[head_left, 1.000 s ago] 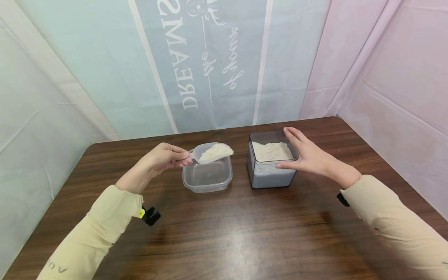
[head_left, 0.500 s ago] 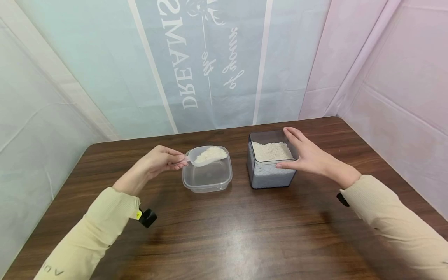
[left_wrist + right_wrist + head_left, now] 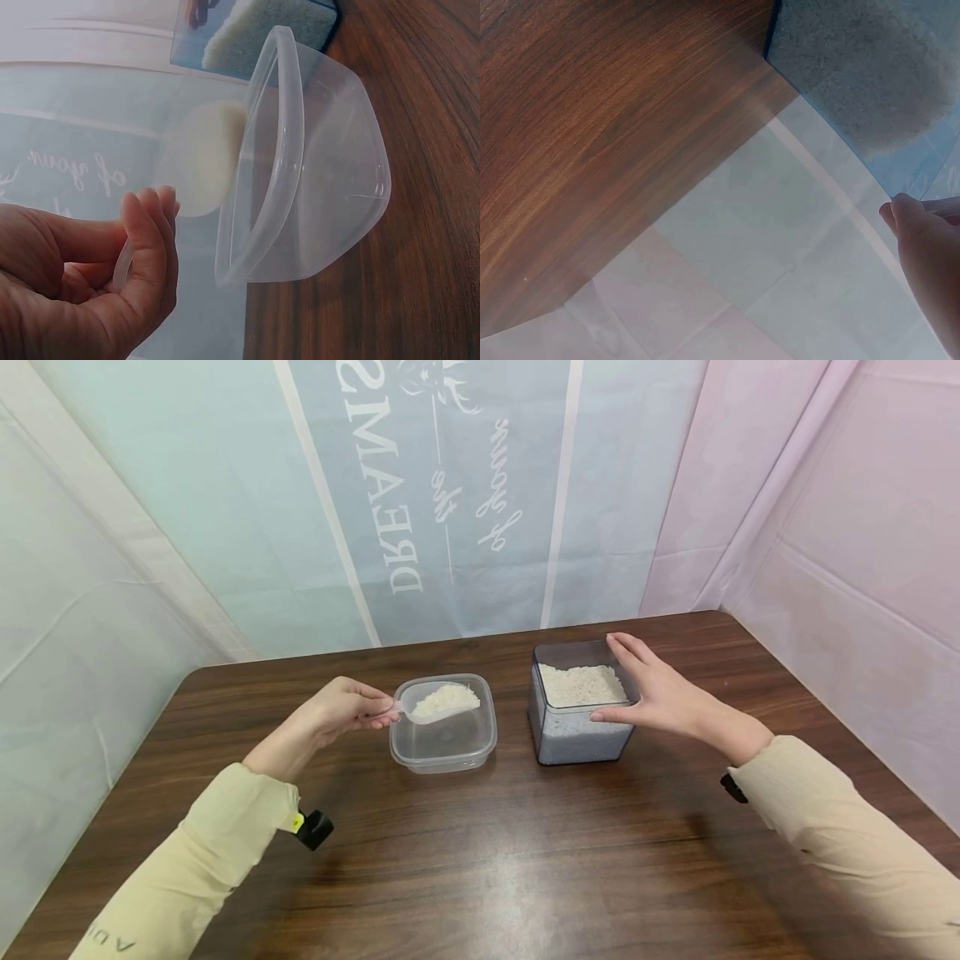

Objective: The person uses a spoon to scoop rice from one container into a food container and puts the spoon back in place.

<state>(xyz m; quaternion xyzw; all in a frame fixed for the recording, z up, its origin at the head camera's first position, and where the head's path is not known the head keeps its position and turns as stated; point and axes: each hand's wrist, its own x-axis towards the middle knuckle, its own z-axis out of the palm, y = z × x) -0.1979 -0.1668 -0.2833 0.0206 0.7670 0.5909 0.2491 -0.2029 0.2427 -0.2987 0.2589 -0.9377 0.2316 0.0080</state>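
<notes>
My left hand (image 3: 347, 712) pinches the handle of a clear plastic scoop (image 3: 441, 703) heaped with white rice, held low over a clear plastic tub (image 3: 444, 745) on the wooden table. The left wrist view shows the fingers (image 3: 142, 247) curled round the handle, the scoop (image 3: 201, 157) and the tub (image 3: 315, 187). My right hand (image 3: 656, 693) rests with straight fingers against the right side and rim of a square clear container (image 3: 576, 725) holding rice (image 3: 581, 683). The right wrist view shows that container (image 3: 870, 67) and a fingertip (image 3: 907, 217).
The brown wooden table (image 3: 487, 852) stands in a corner of pale plastic sheets, a printed one behind (image 3: 420, 485). Its front half holds only my sleeved forearms. The table's right edge runs close to the pink sheet (image 3: 862, 568).
My left hand has lowered the full scoop and drawn it slightly left, down into the mouth of the tub. The right hand and the square container have stayed put.
</notes>
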